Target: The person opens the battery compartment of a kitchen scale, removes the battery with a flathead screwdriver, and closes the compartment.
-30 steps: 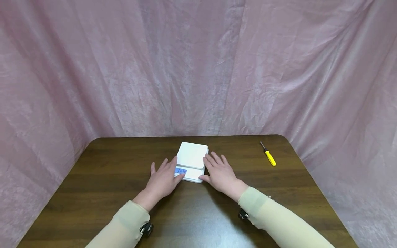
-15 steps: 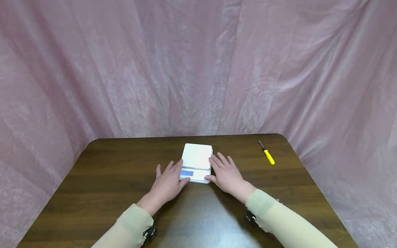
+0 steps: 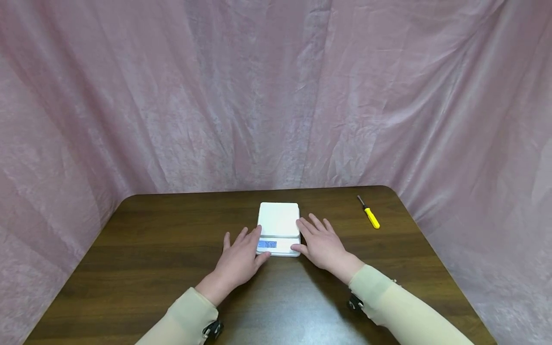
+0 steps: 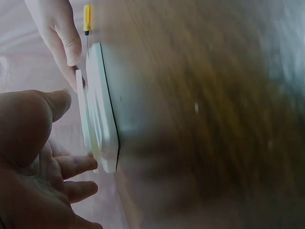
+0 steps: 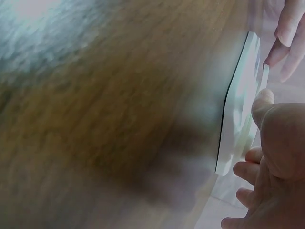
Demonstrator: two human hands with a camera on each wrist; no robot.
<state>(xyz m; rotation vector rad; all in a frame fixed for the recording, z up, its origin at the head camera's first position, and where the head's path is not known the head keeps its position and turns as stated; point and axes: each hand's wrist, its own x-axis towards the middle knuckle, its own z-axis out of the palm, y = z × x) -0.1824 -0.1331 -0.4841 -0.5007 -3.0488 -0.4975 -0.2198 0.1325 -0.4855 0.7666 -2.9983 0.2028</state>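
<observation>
A white digital kitchen scale lies on the table, its platform toward the curtain and its lit blue display toward the person. At the scale's left side, the left hand has its fingers spread and its thumb by the front left corner. Opposite it, the right hand touches the right side with extended fingers, the thumb near the front right corner. Both wrist views show the scale edge-on between the two hands, with its raised platform above the base.
A screwdriver with a yellow handle lies at the back right of the brown wooden table. A pink curtain hangs behind the table's far edge. A dark wrist camera sits at the left cuff.
The scale has slid right and a little toward the person, turning until it sits nearly square to the table. Both hands have travelled with it, and the digits on the display have changed.
</observation>
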